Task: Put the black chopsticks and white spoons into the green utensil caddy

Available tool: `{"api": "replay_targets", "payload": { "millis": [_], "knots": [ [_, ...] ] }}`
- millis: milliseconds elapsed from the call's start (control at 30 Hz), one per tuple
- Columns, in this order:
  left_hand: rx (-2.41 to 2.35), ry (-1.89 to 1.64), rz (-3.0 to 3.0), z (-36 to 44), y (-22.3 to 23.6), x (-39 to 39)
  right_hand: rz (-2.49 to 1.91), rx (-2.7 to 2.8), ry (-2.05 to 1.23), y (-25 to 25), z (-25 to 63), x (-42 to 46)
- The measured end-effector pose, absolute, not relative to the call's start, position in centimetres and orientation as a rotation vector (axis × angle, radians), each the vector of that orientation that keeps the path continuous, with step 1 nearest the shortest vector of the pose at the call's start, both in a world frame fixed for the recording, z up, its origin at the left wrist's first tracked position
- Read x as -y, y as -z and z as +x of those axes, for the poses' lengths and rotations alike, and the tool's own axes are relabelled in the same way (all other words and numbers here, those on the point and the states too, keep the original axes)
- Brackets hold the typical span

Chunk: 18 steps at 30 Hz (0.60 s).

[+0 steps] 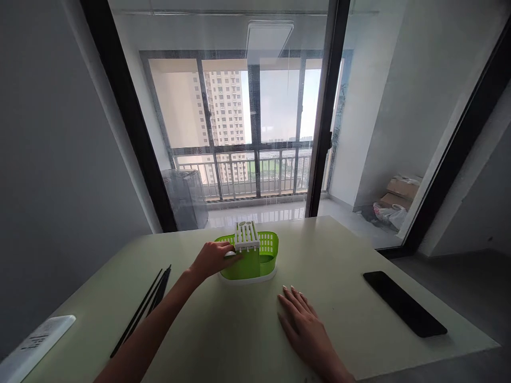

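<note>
A bright green plastic utensil basket [269, 250] with perforated sides and a white base stands upright on the table. A white slotted cover [247, 234] sits over its middle section at the front. My left hand [213, 259] reaches to the basket's left front side. Its thumb and fingers are closed around a small white rounded piece [230, 254], whose full shape is hidden. Whether this piece belongs to the basket, I cannot tell. To the right of the basket, my right hand [300, 325] lies flat on the tabletop, fingers stretched out, holding nothing.
Several black chopsticks [160, 287] lie left of my left forearm on the pale table [335, 250]. A white object with dark printing [40, 340] is at the left edge. A black phone [404, 303] lies at the right. Glass doors with dark frames [325, 106] stand behind the table.
</note>
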<state>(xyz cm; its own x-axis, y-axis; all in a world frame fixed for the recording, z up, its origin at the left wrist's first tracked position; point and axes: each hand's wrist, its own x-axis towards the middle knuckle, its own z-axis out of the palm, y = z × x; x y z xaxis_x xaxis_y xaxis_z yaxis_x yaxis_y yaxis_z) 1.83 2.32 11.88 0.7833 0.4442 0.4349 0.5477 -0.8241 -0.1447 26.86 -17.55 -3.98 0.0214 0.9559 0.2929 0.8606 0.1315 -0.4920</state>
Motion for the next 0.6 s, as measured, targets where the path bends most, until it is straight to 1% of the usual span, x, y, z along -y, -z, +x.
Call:
{"api": "replay_targets", "payload": {
  "millis": [100,300,500,600],
  "knots": [
    [0.616,0.567,-2.715,1.5,-11.9,-2.7,-1.738,1.863,-0.213,4.1,26.9,17.6],
    [0.445,0.801,-2.623,1.2,-12.7,-2.6,-1.721,1.867,-0.203,4.4,27.0,17.4],
    [0.474,0.898,-2.545,0.0,-14.4,-2.0,-1.759,1.870,-0.215,4.0,26.8,17.4],
    [0.636,0.957,-2.587,-0.6,-14.7,-1.9,-1.761,1.875,-0.230,3.8,26.8,17.5]
  ]
}}
